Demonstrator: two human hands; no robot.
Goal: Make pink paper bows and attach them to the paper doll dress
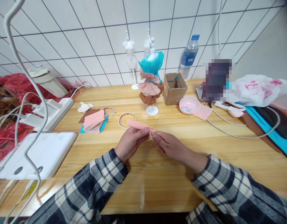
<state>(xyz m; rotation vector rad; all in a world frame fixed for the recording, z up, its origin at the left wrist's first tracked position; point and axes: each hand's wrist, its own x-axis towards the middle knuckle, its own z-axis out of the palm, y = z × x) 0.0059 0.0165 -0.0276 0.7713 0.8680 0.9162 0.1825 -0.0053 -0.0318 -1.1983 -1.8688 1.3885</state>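
My left hand (134,140) pinches a folded strip of pink crepe paper (140,125) between thumb and fingers, just above the table. Close against its right end is my right hand (168,144), fingers closed; a tiny dark tip shows between the two hands, but what it belongs to is hidden. Beyond them stands a small white dress form (152,110) dressed in pleated blue, pink and brown crepe paper (150,85). Left of my hands lie a ring of pale cord (119,121) and a stack of folded pink, blue and brown paper (94,120).
Behind stand a bare dress form (130,54), a cardboard box (175,93) and a water bottle (190,57). A pink bowl (194,104) holds small shiny bits. Cables, a power strip (57,115) and white power banks (38,155) crowd the left; a plastic bag (260,88) lies right.
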